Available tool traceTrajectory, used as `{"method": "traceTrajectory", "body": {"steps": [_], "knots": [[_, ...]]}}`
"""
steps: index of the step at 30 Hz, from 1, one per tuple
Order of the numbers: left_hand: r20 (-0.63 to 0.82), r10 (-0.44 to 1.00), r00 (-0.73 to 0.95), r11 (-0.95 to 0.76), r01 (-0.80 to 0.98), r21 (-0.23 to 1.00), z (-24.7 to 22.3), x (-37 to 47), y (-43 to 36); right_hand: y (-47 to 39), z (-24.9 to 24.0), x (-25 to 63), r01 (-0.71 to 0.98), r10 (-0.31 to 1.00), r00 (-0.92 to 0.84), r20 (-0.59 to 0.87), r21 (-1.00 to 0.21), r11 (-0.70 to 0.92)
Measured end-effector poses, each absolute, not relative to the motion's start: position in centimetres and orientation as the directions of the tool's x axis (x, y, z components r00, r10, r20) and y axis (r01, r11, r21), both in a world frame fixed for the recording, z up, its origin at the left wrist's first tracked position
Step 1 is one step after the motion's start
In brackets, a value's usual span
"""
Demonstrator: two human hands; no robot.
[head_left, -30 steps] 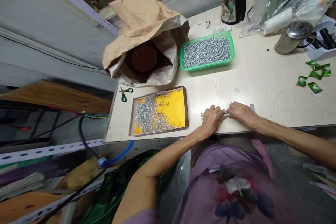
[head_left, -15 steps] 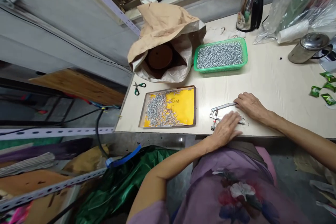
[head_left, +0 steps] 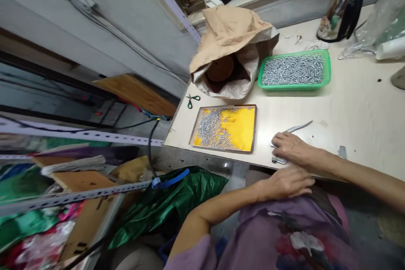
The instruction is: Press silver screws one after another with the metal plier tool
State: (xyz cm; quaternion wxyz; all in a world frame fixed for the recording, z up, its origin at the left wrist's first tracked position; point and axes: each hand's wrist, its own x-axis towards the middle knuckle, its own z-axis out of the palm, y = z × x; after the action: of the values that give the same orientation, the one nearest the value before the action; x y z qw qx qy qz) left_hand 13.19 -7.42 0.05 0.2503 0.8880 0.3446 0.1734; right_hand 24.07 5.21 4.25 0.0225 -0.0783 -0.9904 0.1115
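Since R hand (head_left: pixel 289 147) partly covers the tool (head_left: pixel 295 128) right of tray (head_left: pixel 245 128), can't tell its grip; L hand (head_left: pixel 286 183), loose, lies below-right of tray. Tool's prob. stiff, slick metal, hefty-ish; hold by handle (head_left: pixel 305 125).

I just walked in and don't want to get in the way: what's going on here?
A person's right hand is over a metal tool on the table, with part of a handle showing beyond it; whether the fingers grip it is hard to tell. The left hand is at the table's near edge, with nothing visible in it. Left of the tool, small metal pieces lie in a tray, and more fill a green basket farther back.
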Motion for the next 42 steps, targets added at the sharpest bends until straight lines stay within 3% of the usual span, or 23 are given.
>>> {"method": "traceTrajectory", "body": {"steps": [4, 6, 8, 10, 13, 16, 18, 21, 25, 29, 32, 33, 36, 39, 42], "knots": [[0.210, 0.844, 0.494, -0.533, 0.723, 0.439, 1.1, 6.7, -8.6, 5.5, 3.1, 22.8, 0.084, 0.099, -0.991, 0.089, -0.159, 0.984], [0.254, 0.950, 0.180, -0.261, 0.906, 0.333, 2.1, 2.2, -7.4, 5.8, 2.5, 22.8, 0.053, 0.075, -0.989, 0.127, -0.173, 0.984], [0.296, 0.952, -0.083, 0.005, 0.967, 0.254, 3.0, -2.1, -5.4, 5.9, 1.9, 22.8, 0.047, 0.089, -0.983, 0.163, -0.244, 0.969], [0.284, 0.937, -0.203, 0.147, 0.968, 0.204, 3.3, -5.6, -3.3, 5.8, 1.5, 22.8, 0.041, 0.131, -0.969, 0.209, -0.387, 0.921], [0.203, 0.957, -0.208, 0.186, 0.975, 0.123, 3.1, -8.7, -0.8, 6.4, 2.2, 22.9, 0.057, 0.295, -0.907, 0.301, -0.606, 0.793], [0.105, 0.987, -0.122, 0.119, 0.992, 0.041, 2.7, -9.9, 0.9, 8.4, 4.9, 23.5, 0.215, 0.569, -0.749, 0.339, -0.688, 0.693], [0.050, 0.996, -0.079, 0.079, 0.997, 0.006, 2.6, -10.2, 1.6, 10.6, 7.2, 24.2, 0.363, 0.721, -0.587, 0.369, -0.676, 0.641], [-0.009, 0.999, -0.031, 0.031, 0.999, -0.028, 2.9, -10.5, 2.4, 14.5, 9.7, 25.2, 0.547, 0.830, -0.393, 0.396, -0.625, 0.557], [-0.061, 0.998, 0.002, -0.005, 0.999, -0.048, 3.4, -11.0, 3.1, 18.0, 9.9, 26.0, 0.685, 0.866, -0.372, 0.336, -0.530, 0.500], [0.040, 0.995, -0.091, 0.087, 0.992, 0.087, 4.2, -10.2, 2.8, 14.9, 8.1, 26.6, 0.648, 0.822, -0.484, 0.301, -0.508, 0.568], [0.116, 0.973, -0.198, 0.142, 0.917, 0.373, 4.9, -7.1, 1.2, 9.2, 6.5, 27.3, 0.526, 0.704, -0.676, 0.217, -0.526, 0.668], [0.073, 0.974, -0.216, 0.153, 0.857, 0.493, 5.1, -5.5, 0.4, 7.3, 5.9, 27.5, 0.502, 0.665, -0.724, 0.186, -0.520, 0.691], [-0.246, 0.957, -0.156, 0.291, 0.548, 0.784, 5.5, 0.1, -1.9, 2.8, 4.3, 28.4, 0.517, 0.633, -0.765, 0.118, -0.472, 0.714], [-0.533, 0.843, -0.072, 0.531, 0.270, 0.803, 5.2, 4.9, -3.2, 0.4, 3.3, 29.2, 0.593, 0.673, -0.734, 0.090, -0.398, 0.700], [-0.658, 0.749, -0.079, 0.662, 0.152, 0.734, 4.5, 7.3, -3.4, -0.4, 2.8, 29.8, 0.660, 0.715, -0.692, 0.100, -0.316, 0.682]]}}
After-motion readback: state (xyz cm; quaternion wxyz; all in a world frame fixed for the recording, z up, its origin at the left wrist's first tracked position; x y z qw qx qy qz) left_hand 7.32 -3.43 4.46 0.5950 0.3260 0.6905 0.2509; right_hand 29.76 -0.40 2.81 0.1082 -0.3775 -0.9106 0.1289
